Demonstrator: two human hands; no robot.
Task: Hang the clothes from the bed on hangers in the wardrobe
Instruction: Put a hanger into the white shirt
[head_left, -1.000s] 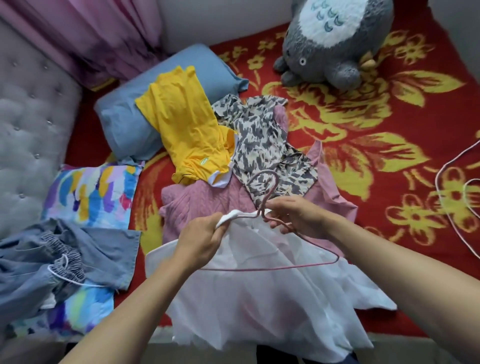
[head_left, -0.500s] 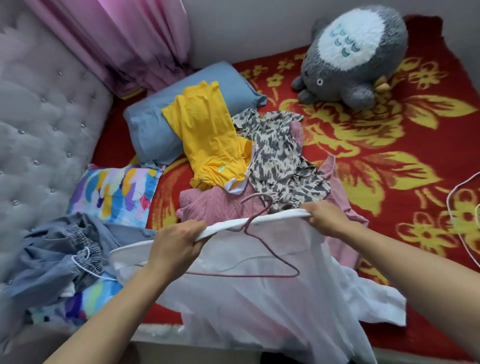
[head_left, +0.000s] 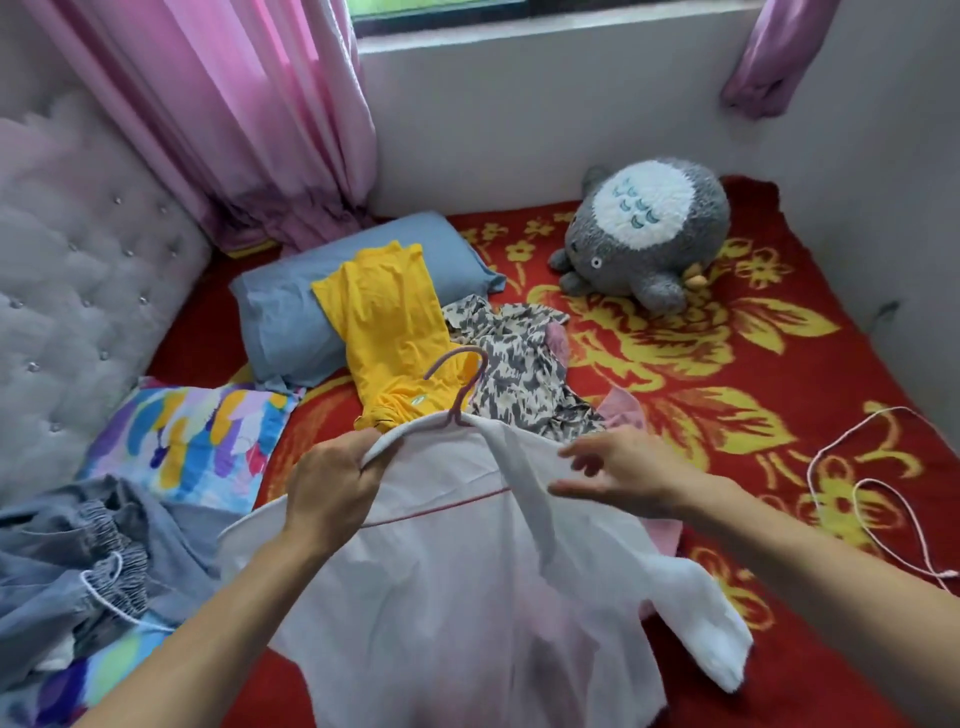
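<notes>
A white garment (head_left: 467, 571) hangs on a pink hanger (head_left: 462, 384) whose hook sticks out of the neckline. My left hand (head_left: 332, 493) grips the garment's left shoulder edge over the hanger. My right hand (head_left: 618, 473) hovers at the right shoulder with loose, spread fingers that hold nothing. Behind on the red floral bed (head_left: 727, 364) lie a yellow garment (head_left: 389, 327), a black-and-white patterned garment (head_left: 519, 374) and a pink garment (head_left: 623, 410). A grey-blue garment (head_left: 78, 561) lies bunched at the left.
A blue pillow (head_left: 280, 312) and a multicoloured pillow (head_left: 192, 441) lie by the grey tufted headboard (head_left: 78, 312). A grey plush toy (head_left: 649, 234) sits at the back. A white cord (head_left: 857, 493) loops at the right. Pink curtains (head_left: 234, 114) hang behind.
The white garment and hanger have been lifted off the bed, the hook now out of the neckline. My right hand has let go of the collar and opened. The view has tilted up.
</notes>
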